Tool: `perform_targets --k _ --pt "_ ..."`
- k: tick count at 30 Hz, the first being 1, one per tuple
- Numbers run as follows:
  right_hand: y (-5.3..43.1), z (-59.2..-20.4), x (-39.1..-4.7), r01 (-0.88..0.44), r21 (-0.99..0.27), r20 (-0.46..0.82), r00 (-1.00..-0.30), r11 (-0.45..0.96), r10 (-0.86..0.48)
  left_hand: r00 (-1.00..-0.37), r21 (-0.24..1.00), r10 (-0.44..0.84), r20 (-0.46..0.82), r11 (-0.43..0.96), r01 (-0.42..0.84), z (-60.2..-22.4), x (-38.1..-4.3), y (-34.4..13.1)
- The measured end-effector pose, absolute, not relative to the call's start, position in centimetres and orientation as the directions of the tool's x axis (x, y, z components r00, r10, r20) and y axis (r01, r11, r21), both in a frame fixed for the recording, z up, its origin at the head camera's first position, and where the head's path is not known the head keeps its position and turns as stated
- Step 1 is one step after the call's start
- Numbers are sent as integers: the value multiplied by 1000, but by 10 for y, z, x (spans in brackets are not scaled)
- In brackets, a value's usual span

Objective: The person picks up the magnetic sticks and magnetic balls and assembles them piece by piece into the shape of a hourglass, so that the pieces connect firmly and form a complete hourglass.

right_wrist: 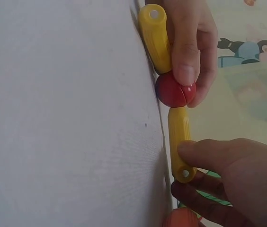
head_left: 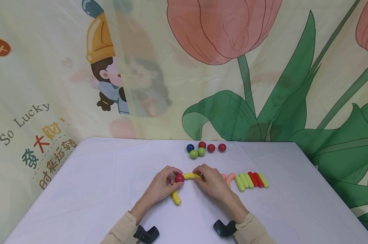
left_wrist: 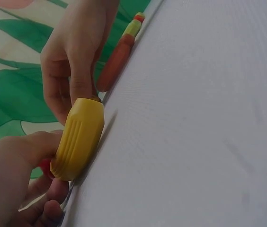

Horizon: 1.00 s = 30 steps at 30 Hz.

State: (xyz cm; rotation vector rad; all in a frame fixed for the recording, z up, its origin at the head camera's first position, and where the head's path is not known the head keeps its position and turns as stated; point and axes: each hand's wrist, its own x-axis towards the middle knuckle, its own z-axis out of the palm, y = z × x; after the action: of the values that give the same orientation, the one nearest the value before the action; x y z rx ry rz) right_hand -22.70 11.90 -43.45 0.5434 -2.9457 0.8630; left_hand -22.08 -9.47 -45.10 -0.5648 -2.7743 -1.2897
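Note:
A shiny red ball (head_left: 179,178) is pinched by my left hand (head_left: 159,186) near the middle of the table. One curved yellow rod (head_left: 176,198) extends from this ball toward the front and touches it in the right wrist view. My right hand (head_left: 212,183) pinches a second curved yellow rod (right_wrist: 177,125) between thumb and fingers. The far end of that rod meets the red ball (right_wrist: 170,91) or lies right against it. A pale round spot shows on the rod's end. Fingers hide part of the ball in the left wrist view.
Behind the hands lie a blue ball (head_left: 190,147), green balls (head_left: 193,154) and several red balls (head_left: 222,147). Right of my right hand, orange curved rods (head_left: 230,179) lie beside straight green rods (head_left: 240,184) and red rods (head_left: 258,180). A printed curtain (head_left: 153,128) hangs behind the white table (head_left: 95,176).

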Motion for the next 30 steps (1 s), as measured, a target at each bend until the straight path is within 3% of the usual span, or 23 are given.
perform_targets --k 30 --pt "121 -433 -229 -368 -543 133 -925 755 -355 -925 738 328 190 573 355 -450 -220 -94"
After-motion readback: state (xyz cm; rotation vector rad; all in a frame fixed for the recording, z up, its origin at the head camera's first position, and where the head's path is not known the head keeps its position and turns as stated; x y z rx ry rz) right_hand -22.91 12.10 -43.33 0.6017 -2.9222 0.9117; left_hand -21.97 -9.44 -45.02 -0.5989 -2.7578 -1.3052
